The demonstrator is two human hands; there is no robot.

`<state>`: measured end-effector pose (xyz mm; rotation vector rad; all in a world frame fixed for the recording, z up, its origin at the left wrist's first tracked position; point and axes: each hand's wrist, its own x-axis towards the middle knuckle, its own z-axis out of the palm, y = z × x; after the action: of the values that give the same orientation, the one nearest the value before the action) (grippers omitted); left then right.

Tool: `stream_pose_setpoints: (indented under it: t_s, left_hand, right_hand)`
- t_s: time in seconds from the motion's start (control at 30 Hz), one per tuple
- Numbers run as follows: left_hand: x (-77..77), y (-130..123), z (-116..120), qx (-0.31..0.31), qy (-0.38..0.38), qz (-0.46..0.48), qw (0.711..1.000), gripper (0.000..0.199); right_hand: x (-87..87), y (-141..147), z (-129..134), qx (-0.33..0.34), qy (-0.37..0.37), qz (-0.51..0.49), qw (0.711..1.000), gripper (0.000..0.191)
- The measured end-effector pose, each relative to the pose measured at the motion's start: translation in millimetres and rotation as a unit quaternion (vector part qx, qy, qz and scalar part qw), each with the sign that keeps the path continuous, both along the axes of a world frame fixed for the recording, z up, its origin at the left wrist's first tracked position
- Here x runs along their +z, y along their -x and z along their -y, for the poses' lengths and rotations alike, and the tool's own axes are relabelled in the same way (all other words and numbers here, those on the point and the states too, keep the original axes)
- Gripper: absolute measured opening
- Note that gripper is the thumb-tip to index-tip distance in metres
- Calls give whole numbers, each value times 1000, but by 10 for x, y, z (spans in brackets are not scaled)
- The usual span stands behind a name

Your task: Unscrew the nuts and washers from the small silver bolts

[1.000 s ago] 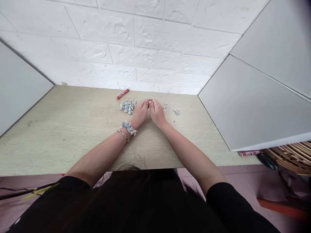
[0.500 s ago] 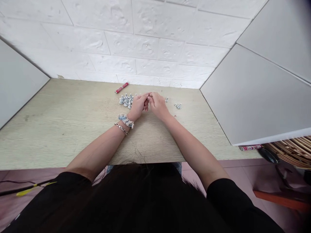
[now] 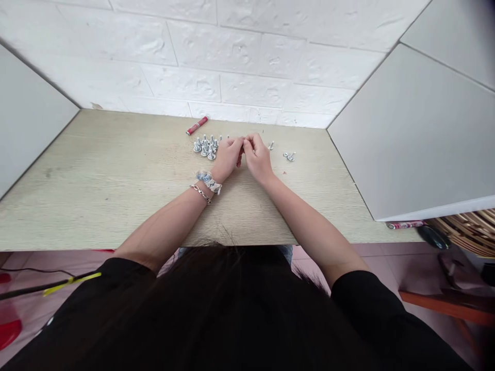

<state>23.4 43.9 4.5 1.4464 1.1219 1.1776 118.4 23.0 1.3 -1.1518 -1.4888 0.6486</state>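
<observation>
My left hand (image 3: 230, 155), with a blue-white scrunchie and a chain bracelet at its wrist, is closed with its fingertips against those of my right hand (image 3: 257, 155). Both hands pinch something too small to make out, over the middle of the wooden table. Several silver bolts (image 3: 204, 146) with washers stand upright just left of my left hand. Beyond my right hand stands a single bolt (image 3: 271, 146). Farther right a bolt (image 3: 291, 156) leans beside a small nut (image 3: 285, 154).
A red tube (image 3: 197, 125) lies near the white brick wall at the back of the table (image 3: 116, 185). Grey panels flank both sides. At the right edge are another red tube (image 3: 405, 225), a dark oval object (image 3: 433, 237) and woven hoops.
The whole view has shifted, so table and objects appear higher and slightly to the right. My hands stay together, and the fingers of my right hand have changed their bend a little.
</observation>
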Motion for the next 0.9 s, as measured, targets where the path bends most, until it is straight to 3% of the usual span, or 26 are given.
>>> stream_pose_setpoints:
  t_s: [0.23, 0.5, 0.7, 0.9]
  left_hand:
    - [-12, -7, 162, 36, -30, 12, 999, 31]
    - [77, -8, 272, 53, -106, -69, 991, 31]
    - [88, -14, 309, 69, -154, -99, 981, 33]
    - [96, -16, 301, 68, -160, -108, 979, 37]
  right_hand:
    - [-29, 32, 120, -39, 6, -29, 999, 22]
    - [-19, -2, 170, -59, 13, -52, 997, 35]
    - [26, 24, 196, -23, 49, -53, 997, 50]
    - [-22, 15, 161, -22, 49, -51, 997, 52]
